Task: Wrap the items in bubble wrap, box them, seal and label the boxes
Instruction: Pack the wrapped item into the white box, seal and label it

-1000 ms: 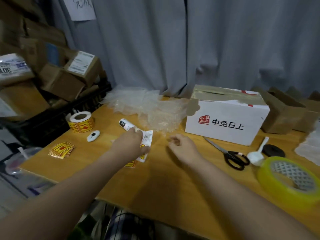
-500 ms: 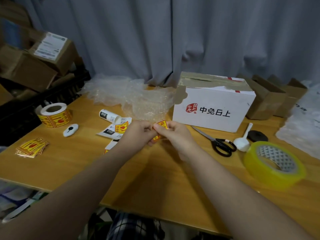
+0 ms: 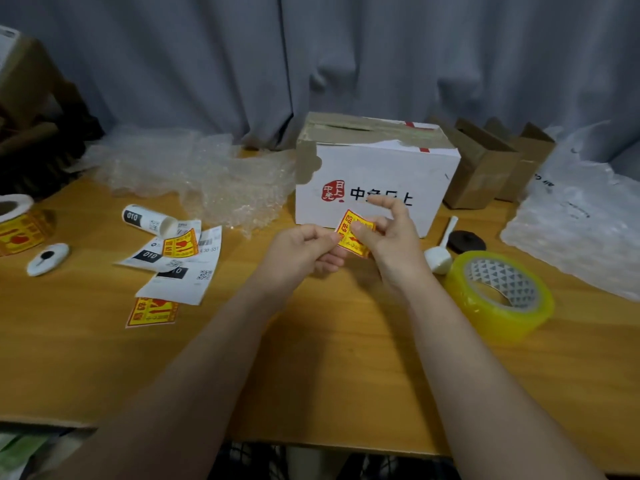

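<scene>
- The left hand (image 3: 301, 252) pinches the left edge of a yellow and red sticker (image 3: 346, 234) with curled fingers.
- The right hand (image 3: 393, 237) pinches the sticker's right side under the thumb, with the forefinger lifted.
- The sticker is held above the table (image 3: 311, 358), just in front of the taped white box (image 3: 381, 168).
- Bubble wrap (image 3: 207, 174) lies left of the box.
- A tape roll (image 3: 498, 296) sits to the right.
- Loose labels (image 3: 180, 271) lie to the left.
</scene>
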The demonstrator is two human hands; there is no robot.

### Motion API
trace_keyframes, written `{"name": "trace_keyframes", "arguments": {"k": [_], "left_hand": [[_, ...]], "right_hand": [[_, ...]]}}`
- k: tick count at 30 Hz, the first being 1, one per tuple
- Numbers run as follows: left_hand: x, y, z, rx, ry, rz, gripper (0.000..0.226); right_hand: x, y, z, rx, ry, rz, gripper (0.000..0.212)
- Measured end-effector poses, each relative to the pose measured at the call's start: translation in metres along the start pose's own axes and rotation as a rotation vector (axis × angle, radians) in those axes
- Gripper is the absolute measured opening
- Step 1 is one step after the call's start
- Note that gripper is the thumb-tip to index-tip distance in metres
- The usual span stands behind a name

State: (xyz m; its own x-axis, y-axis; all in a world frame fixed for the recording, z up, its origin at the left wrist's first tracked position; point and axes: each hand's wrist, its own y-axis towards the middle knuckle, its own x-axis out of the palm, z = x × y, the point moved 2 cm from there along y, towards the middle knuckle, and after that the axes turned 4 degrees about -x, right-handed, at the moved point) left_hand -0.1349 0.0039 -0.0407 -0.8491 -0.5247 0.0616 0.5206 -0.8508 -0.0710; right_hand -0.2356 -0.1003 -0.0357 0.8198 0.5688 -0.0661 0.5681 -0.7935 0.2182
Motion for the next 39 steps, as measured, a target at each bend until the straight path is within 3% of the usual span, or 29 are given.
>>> {"name": "trace_keyframes", "arguments": {"k": [3,7,10,14,19,39], "left_hand": [[0.011,0.001,-0.008,-0.025,-0.104,-0.025,0.010],[0.016,0.002,-0.006,0.048,-0.243,-0.002,0.006],[0.017,0.002,-0.008,0.087,-0.276,0.004,0.007],[0.020,0.001,-0.013,0.122,-0.241,0.013,0.008],[0.008,0.000,-0.016,0.142,-0.209,0.024,0.011],[0.000,0.004,-0.020,0.171,-0.117,-0.011,0.015]], "right_hand": [[-0.006,-0.002,-0.001,-0.180,0.007,0.121,0.033],[-0.004,-0.004,0.000,-0.455,-0.573,0.178,0.009],[-0.006,-0.004,0.003,-0.586,-0.752,0.227,0.008],[-0.008,-0.003,0.007,-0.628,-0.604,0.044,0.016],[-0.008,-0.009,0.000,-0.366,-0.121,-0.219,0.026],[-0.005,-0.008,0.005,-0.237,-0.010,-0.254,0.019]]}}
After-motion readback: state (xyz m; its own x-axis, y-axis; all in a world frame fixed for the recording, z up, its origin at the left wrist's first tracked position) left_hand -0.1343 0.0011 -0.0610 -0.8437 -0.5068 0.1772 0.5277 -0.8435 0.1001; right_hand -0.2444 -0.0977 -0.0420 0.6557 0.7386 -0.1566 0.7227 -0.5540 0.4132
